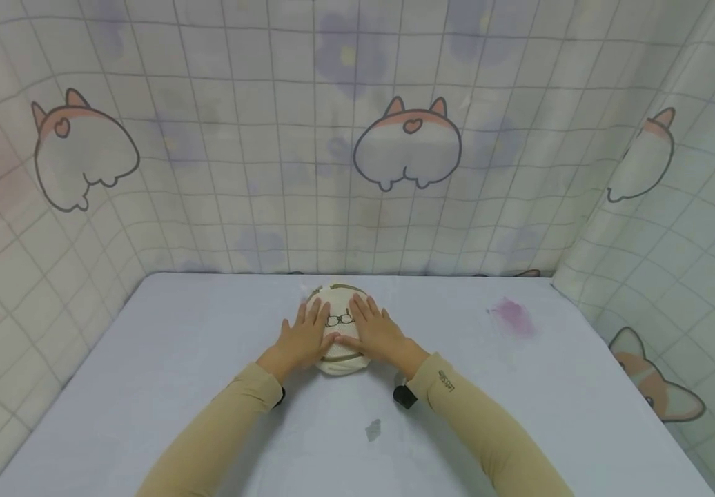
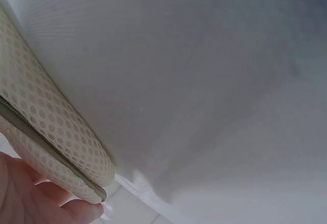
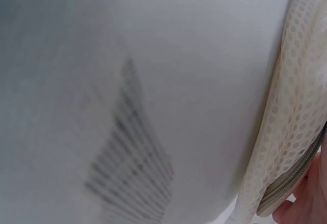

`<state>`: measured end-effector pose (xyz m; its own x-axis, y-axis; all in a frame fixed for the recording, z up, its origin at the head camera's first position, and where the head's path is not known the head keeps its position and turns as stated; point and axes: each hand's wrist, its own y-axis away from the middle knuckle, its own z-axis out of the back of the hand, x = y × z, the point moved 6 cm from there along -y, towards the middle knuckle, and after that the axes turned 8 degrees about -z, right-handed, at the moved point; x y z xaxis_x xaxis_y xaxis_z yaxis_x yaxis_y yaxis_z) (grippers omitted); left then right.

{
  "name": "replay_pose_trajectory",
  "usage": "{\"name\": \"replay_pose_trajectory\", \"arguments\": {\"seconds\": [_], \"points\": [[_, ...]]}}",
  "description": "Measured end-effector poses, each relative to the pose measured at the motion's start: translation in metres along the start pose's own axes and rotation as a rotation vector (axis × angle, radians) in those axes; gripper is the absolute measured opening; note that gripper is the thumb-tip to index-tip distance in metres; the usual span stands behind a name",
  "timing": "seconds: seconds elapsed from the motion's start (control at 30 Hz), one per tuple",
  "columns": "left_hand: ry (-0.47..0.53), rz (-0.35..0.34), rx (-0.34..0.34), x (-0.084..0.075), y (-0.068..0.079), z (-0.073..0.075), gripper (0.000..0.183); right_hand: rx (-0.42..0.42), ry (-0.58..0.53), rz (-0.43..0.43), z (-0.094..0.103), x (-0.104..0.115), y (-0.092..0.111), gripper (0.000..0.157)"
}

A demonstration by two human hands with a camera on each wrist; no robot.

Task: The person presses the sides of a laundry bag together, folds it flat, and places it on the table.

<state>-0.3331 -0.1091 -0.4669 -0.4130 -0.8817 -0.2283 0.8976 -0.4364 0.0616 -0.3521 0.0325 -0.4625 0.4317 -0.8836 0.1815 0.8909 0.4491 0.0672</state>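
Note:
A round cream mesh laundry bag [image 1: 341, 309], printed with a pair of glasses, lies near the far edge of the table. My left hand [image 1: 300, 340] rests on its left half with the fingers spread forward. On the right half lies my right hand [image 1: 379, 336], also with extended fingers, and the two thumbs come close together in the middle. In the left wrist view, an olive zipper [image 2: 48, 147] runs along the side of the mesh, near the fingertips. The right wrist view shows the zipper [image 3: 292, 183] on the other side, beside the fingers. The bag's underside is hidden.
The white-covered table [image 1: 196, 345] carries a pink stain [image 1: 515, 316] at the right and a grey patch [image 1: 373, 430] nearer me. A grid-patterned curtain [image 1: 258, 152] with cartoon corgis encloses the back and both sides. Dark wrist devices [image 1: 404, 396] sit under the sleeves.

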Motion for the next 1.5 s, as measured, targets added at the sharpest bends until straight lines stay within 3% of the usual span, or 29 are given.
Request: {"name": "replay_pose_trajectory", "arguments": {"seconds": [0.37,0.73,1.07,1.5], "points": [[0.004,0.03,0.031,0.001,-0.004,-0.006,0.073,0.038,-0.039,-0.011,-0.002,-0.002,0.0,0.088],[0.002,0.026,0.042,-0.006,0.004,0.003,0.069,0.051,-0.008,-0.02,-0.007,-0.002,-0.004,0.087],[-0.001,0.043,0.056,-0.001,0.002,0.005,0.07,0.059,-0.031,-0.034,-0.007,0.0,-0.006,0.089],[0.071,0.065,0.109,0.001,0.003,0.003,0.073,0.114,-0.064,-0.066,-0.01,0.0,-0.007,0.09]]}}
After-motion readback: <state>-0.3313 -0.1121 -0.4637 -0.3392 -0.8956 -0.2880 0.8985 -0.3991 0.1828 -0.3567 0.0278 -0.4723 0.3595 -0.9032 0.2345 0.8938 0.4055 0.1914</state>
